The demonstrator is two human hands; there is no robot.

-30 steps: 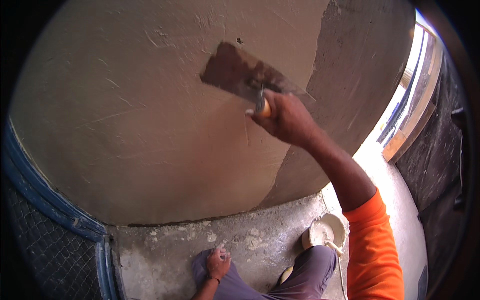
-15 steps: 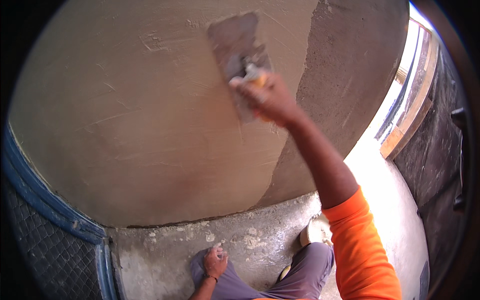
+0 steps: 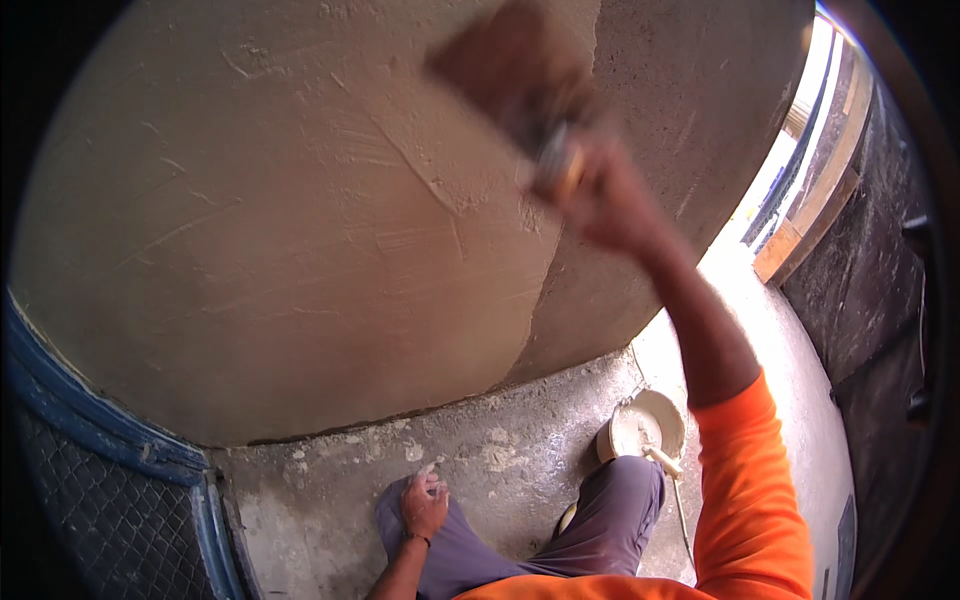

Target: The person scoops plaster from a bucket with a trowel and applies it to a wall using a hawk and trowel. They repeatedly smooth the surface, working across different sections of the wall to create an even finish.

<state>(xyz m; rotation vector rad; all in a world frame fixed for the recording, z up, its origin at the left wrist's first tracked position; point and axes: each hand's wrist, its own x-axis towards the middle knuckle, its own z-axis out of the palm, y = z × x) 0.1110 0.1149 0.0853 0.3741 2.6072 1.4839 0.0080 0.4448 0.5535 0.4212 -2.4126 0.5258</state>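
My right hand (image 3: 610,195) is raised and blurred, shut on the handle of a flat plastering trowel (image 3: 510,75) whose blade lies against the wall near the top. The wall (image 3: 250,230) carries a smooth tan coat of fresh plaster on the left; a rougher grey bare part (image 3: 680,110) shows on the right. My left hand (image 3: 425,503) rests low on my bent knee, fingers loosely curled, holding nothing. My right sleeve is orange.
A white bucket (image 3: 665,412) with a stick in it stands on the rough concrete floor (image 3: 500,450) by my right leg. A blue frame with wire mesh (image 3: 110,490) runs along the left. A bright opening with wooden boards (image 3: 810,215) lies right.
My right hand has swept the trowel upward and to the right along the wall, toward the top edge of the plastered patch. My left hand stays on the knee.
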